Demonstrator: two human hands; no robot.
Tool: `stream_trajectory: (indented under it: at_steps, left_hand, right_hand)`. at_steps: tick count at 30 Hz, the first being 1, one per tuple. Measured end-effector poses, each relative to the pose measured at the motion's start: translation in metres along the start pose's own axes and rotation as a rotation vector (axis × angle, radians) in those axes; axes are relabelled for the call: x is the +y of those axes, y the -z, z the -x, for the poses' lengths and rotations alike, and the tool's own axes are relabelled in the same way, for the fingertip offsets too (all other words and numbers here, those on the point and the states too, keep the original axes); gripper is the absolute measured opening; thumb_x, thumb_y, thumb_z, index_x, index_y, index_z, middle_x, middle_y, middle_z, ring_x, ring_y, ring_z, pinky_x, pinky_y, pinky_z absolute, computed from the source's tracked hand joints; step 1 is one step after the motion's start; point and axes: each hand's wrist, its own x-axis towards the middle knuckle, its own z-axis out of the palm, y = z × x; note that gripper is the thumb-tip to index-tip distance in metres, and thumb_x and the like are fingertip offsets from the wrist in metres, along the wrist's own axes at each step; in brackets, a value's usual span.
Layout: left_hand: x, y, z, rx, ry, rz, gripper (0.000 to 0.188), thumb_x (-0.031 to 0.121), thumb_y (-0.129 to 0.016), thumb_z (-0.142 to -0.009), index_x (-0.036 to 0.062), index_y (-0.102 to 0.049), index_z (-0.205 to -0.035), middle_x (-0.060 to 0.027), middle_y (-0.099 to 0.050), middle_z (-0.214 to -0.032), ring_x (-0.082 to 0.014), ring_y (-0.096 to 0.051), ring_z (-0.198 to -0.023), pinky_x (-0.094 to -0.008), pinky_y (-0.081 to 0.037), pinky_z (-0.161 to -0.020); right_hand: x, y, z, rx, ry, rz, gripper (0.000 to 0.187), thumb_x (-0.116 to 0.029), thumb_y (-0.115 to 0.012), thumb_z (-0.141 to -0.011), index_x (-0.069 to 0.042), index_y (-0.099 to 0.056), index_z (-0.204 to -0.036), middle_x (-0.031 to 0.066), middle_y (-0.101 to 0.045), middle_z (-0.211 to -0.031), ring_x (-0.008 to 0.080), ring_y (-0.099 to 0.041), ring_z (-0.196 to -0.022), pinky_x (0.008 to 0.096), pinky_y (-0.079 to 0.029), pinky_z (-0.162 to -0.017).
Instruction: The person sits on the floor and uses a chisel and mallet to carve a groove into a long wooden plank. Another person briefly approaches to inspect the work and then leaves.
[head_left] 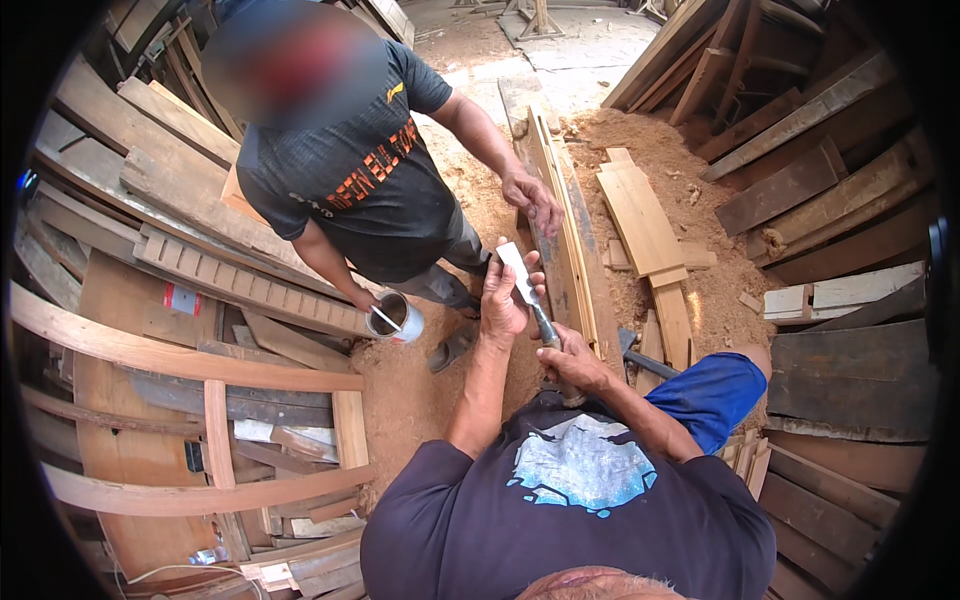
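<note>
A chisel [521,280] with a broad, bright blade slants across in front of my chest. My left hand [503,306] is closed about the blade, thumb and fingers on either side of it. The right hand [574,362] grips the chisel lower down, where its shank meets the handle. The handle's end points back toward my shirt. Just beyond the blade runs a long, narrow workpiece [563,215] with grooves along it, lying on a heavy beam [596,280]. A co-worker's hand [533,200] hovers over that workpiece, close to the chisel's tip.
The co-worker [370,170] stands ahead on the left, one hand at a can [399,325] with a pale stick in it. Right of the beam lie a hammer-like tool [645,358] and loose boards [645,215] amid sawdust. A curved wooden frame [200,357] stands left; timber stacks [850,380] line the right.
</note>
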Motion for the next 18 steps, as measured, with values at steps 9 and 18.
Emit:
stream_trajectory:
  at_steps: [9,18]
  left_hand:
    - [-0.005,-0.012,0.002,0.079,-0.042,-0.092,0.038,0.029,-0.063,-0.098,0.0103,-0.054,-0.130,-0.0016,-0.062,-0.111,-0.0214,-0.064,-0.099,-0.0394,-0.057,-0.083]
    - [-0.038,0.066,0.023,0.173,0.074,-0.281,0.034,0.035,-0.059,-0.101,0.0136,-0.057,-0.127,0.0022,-0.063,-0.106,-0.0117,-0.062,-0.091,-0.0299,-0.054,-0.076]
  right_hand:
    - [0.018,0.007,-0.004,0.055,0.045,0.097,0.042,-0.013,-0.061,-0.089,0.005,-0.049,-0.125,0.0009,-0.050,-0.073,0.0108,-0.050,-0.056,0.0278,-0.042,-0.050]
    - [0.005,0.018,-0.005,0.158,0.091,0.348,0.035,-0.017,-0.066,-0.086,0.002,-0.058,-0.114,0.0027,-0.052,-0.073,0.0127,-0.054,-0.059,0.0307,-0.046,-0.054]
